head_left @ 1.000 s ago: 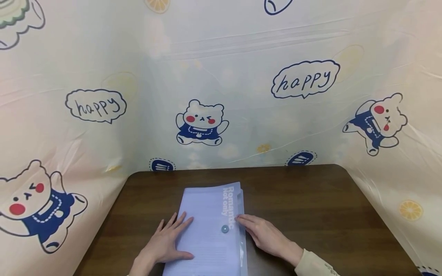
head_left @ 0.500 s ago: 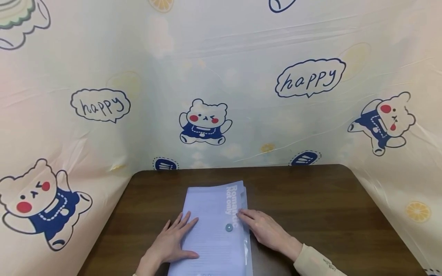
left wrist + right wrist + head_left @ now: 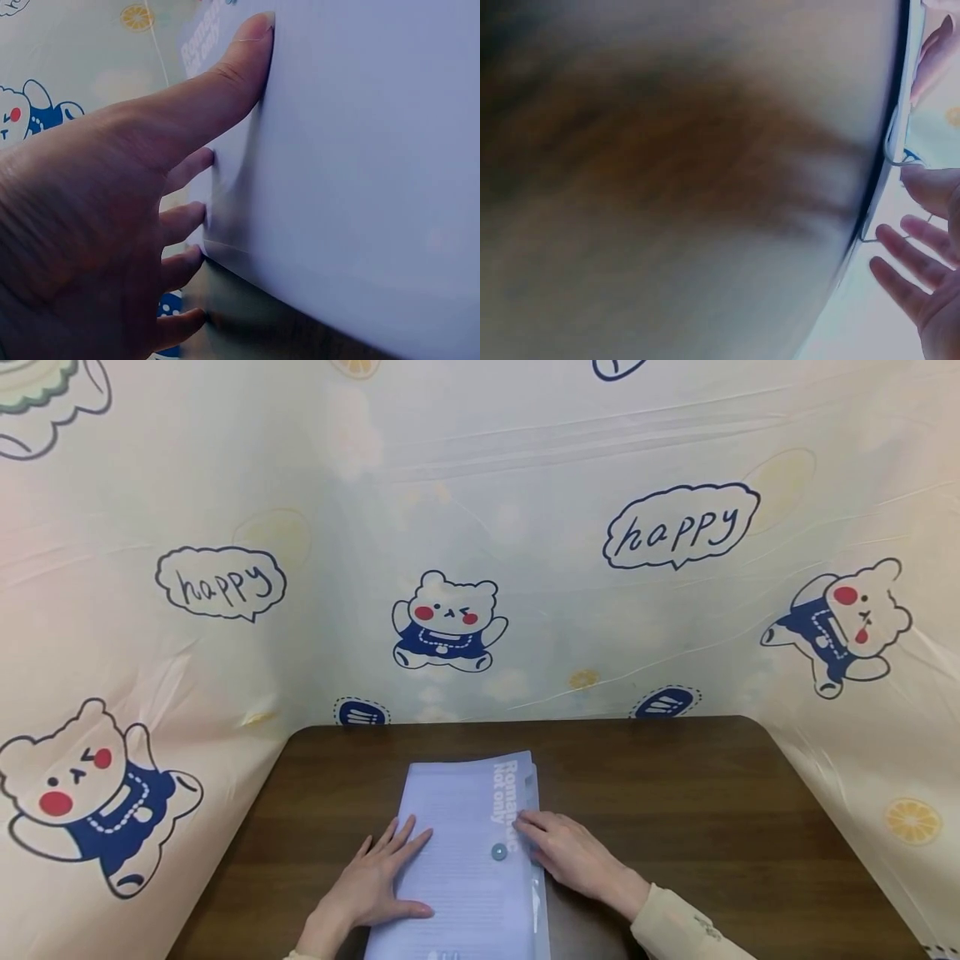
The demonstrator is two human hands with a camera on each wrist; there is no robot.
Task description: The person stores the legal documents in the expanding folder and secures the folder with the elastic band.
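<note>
A pale lilac document folder (image 3: 468, 893) lies on the table, its long side running away from me. White lettering (image 3: 504, 789) and a round grey-blue snap button (image 3: 498, 852) mark its right part. My left hand (image 3: 367, 881) rests with spread fingers across the folder's left edge, its thumb (image 3: 240, 64) reaching over the cover. At the opposite edge, just beside the button, my right hand (image 3: 581, 860) touches the cover with its fingertips. In the right wrist view, the right thumb (image 3: 930, 186) is close to the folder's edge, and the other fingers extend nearly straight.
The dark wooden table (image 3: 712, 827) has rounded far corners. Behind it and along both sides hangs a pale curtain (image 3: 547, 627) printed with bears, orange slices and the word happy. A clear strip (image 3: 536, 902) shows along the folder's right edge.
The view has shifted slightly, so the table and folder appear a little further right. The right fingertips have moved from the folder's edge slightly onto its cover. My left hand keeps its place.
</note>
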